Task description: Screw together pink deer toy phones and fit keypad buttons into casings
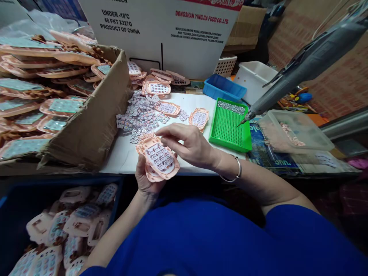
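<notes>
Above the near edge of the white tabletop [122,159], two pale pink plastic casings [161,159] are stacked one on the other and tilted, held by the person's left hand [148,182], which grips them from below with the thumb along the near left side. The upper casing is fitted with a grey-and-white keypad [162,156]. The right hand [188,143] is bent over the upper right of the stack, its fingers curled; whether they pinch anything small cannot be told. A metal bangle [238,170] circles the right wrist. Just beyond the casings, loose keypad pieces [140,115] lie in a spread heap, with one pink casing [167,108] at its right edge and another [199,118] farther right. Next to that stands a green tray [230,130] with small metal pieces [231,107] gathered at its far end, and a grey power screwdriver [299,73] slants in from the right, its tip over the tray. To the left, a cardboard box [94,115] is piled high with more casings [61,106]; below it, a dark blue bin [14,207] holds others [77,220].
</notes>
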The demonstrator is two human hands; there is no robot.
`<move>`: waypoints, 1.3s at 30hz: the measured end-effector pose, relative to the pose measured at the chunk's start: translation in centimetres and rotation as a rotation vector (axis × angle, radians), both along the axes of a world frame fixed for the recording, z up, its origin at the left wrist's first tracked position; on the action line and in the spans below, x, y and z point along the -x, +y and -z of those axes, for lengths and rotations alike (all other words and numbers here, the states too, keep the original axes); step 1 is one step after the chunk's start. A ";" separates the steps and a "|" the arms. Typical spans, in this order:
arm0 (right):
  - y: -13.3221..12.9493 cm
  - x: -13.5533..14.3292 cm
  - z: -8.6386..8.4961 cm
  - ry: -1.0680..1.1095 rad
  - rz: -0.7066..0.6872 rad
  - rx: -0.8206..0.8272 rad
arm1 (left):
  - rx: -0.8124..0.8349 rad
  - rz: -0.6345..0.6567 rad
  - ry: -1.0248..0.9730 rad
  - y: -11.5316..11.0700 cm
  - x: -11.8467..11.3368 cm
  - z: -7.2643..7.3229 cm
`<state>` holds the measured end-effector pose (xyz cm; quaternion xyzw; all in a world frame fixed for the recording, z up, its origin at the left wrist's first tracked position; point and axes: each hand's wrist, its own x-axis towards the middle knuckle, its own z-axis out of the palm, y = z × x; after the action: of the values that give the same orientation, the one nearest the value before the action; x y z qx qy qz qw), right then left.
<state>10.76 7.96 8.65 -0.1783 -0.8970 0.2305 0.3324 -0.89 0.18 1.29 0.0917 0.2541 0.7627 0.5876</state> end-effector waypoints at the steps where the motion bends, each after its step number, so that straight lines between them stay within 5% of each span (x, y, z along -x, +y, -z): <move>1: 0.0 -0.4 0.4 0.005 -0.034 -0.080 | -0.001 -0.005 -0.019 0.0 0.1 0.0; 7: -0.9 -1.5 3.0 -0.179 -0.124 -0.499 | 0.039 0.079 -0.055 -0.6 0.4 1.0; 39: -2.5 -1.2 4.1 -0.147 -0.120 -0.585 | 0.076 0.093 0.055 -2.0 1.2 1.5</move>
<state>11.99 5.48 4.52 -0.0381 -0.9558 -0.0319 0.2897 -2.07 -1.85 -0.20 0.1017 0.2945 0.7217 0.6181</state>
